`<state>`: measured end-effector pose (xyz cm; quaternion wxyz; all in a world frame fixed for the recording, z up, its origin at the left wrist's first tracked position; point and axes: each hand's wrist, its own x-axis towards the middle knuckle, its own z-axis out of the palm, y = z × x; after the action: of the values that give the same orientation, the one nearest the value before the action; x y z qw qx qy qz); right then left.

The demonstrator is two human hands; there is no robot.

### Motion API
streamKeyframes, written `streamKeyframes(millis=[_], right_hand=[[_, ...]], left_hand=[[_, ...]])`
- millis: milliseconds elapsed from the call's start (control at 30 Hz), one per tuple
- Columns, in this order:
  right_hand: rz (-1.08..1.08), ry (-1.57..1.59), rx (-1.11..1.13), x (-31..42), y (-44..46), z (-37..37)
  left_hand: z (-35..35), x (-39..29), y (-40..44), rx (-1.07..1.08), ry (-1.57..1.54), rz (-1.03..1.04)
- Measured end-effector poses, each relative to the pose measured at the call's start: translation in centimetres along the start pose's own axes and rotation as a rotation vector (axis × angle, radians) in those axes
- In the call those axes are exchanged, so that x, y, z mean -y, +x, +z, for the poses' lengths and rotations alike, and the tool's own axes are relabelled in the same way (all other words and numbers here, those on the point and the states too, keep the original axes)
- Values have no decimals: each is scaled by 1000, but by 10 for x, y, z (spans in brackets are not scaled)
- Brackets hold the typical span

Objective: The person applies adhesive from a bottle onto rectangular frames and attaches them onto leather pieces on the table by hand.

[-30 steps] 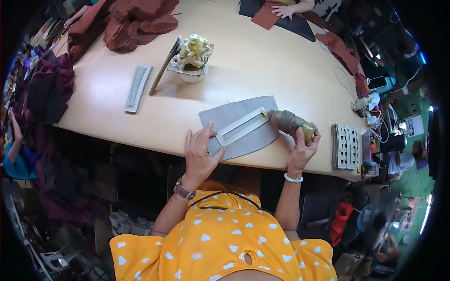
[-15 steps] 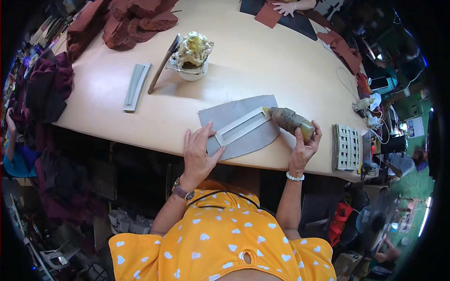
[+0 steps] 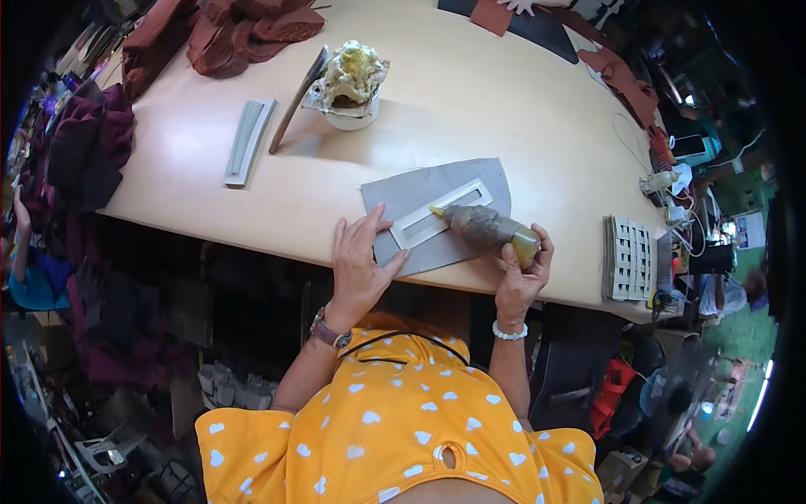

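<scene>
A grey flat piece lies near the table's front edge, with a pale rectangular frame on it. My left hand rests with spread fingers at the left end of both, thumb and fingertips touching them. Wrapped round the base of a taped glue bottle are the fingers of my right hand. The bottle is tilted, and its yellow nozzle points left at the frame's upper long side. Any fresh glue line is too small to tell.
A glue-crusted pot stands further back, a dark stick beside it. Pale strips lie to the left. Stacked slotted panels stand at the right edge. Brown pieces lie at the back, and another person's hand shows there.
My right hand has moved left with the bottle, and the nozzle went from the frame's right end to nearer its middle. My left hand stays at the left end. The view has shifted slightly.
</scene>
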<state>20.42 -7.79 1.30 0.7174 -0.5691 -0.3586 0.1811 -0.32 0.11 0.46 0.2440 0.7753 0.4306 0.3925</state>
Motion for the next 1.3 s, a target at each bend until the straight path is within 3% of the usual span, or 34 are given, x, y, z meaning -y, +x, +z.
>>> streamKeyframes(millis=[333,433,467,533,667,800,1300], right_hand=[[82,99,105,13,-34,28],[345,230,22,17,-22,17],[345,311,-22,17,-17,11],[342,472,-110,13,-5,-7],[97,271,-229,5,19,-36],[54,180,-276,3,28,-41],[-27,-80,-185,-11,14,-44]], left_hand=[[2,0,-1,-6,-15,-24],[3,2,-1,-3,-24,-27],[4,3,-1,-6,-14,-21],[5,5,-2,-13,5,-9],[5,4,-2,-6,27,2],[4,3,-1,-19,33,16],[4,3,-2,-13,33,17]])
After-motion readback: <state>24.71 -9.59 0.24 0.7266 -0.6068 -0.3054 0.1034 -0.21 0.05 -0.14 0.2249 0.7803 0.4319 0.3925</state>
